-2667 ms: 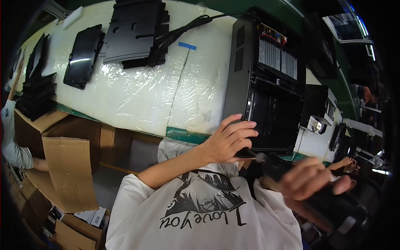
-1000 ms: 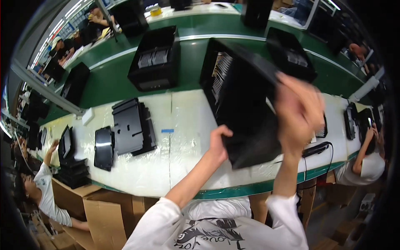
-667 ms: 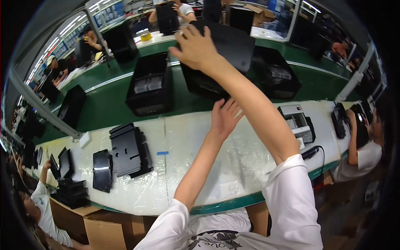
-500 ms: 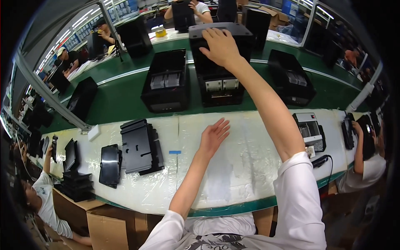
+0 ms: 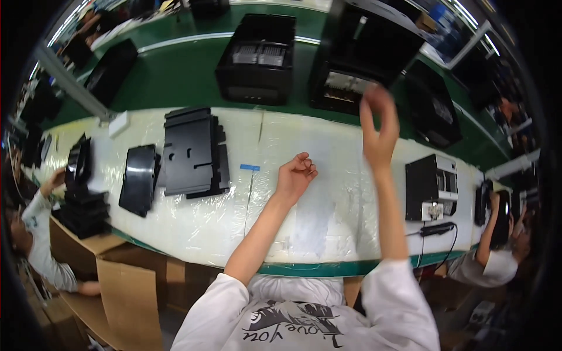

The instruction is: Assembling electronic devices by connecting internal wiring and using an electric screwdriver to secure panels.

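Note:
Over the middle of the plastic-covered table (image 5: 275, 228), my left hand (image 5: 297, 178) hovers empty, its fingers loosely bent. My right hand (image 5: 380, 126) is raised and blurred in front of a black computer case (image 5: 336, 88); a gap shows between its thumb and fingers, with nothing visible in it. Above that case's lower part, a large black box-shaped piece (image 5: 374, 44) leans, smeared by motion. A stack of black panels (image 5: 190, 155) lies left of my left hand. Beside the stack sits a glossy black panel (image 5: 139, 180).
More black cases (image 5: 257, 64) stand on the green conveyor (image 5: 181, 76). At right are a box-shaped device (image 5: 430, 187) and a black corded tool (image 5: 438, 229). A white block (image 5: 119, 124) lies at far left. Co-workers sit at both sides; cardboard boxes (image 5: 129, 292) stand below the table.
My right hand has come off the top of the black case and drawn back toward me. My left hand's fingers have curled from spread. The view has tilted downward.

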{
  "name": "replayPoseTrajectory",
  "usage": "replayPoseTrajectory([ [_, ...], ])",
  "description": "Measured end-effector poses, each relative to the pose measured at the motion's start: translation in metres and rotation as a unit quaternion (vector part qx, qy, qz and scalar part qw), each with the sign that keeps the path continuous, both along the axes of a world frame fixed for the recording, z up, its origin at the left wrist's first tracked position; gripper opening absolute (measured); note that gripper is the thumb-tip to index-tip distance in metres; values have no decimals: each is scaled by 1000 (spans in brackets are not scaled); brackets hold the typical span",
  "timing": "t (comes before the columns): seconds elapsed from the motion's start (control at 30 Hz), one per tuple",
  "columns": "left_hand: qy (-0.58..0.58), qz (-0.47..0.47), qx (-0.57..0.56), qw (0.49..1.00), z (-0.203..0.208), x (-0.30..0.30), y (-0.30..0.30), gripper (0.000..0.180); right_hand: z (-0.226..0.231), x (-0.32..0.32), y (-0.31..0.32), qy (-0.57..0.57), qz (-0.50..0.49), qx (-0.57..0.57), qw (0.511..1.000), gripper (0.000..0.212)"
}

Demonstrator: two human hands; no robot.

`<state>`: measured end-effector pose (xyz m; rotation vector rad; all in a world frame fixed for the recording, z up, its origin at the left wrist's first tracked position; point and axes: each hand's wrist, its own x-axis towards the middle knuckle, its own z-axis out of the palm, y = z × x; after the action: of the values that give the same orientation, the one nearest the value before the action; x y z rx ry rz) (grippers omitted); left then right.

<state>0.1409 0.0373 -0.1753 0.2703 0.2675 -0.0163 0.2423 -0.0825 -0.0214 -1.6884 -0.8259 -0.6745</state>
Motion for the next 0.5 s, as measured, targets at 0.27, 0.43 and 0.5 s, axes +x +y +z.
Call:
replayPoseTrajectory([
  [0.27, -41, 27, 7, 999, 6, 5, -6, 36, -131, -87, -20, 479, 61, 29, 875, 16],
  [0.43, -67, 13, 42, 997, 10, 5, -3, 39, -136, -85, -21, 466, 76, 74, 878, 18],
  [0.5, -84, 7, 62, 995, 12, 5, -5, 40, -137, -85, -24, 459, 81, 91, 880, 19],
])
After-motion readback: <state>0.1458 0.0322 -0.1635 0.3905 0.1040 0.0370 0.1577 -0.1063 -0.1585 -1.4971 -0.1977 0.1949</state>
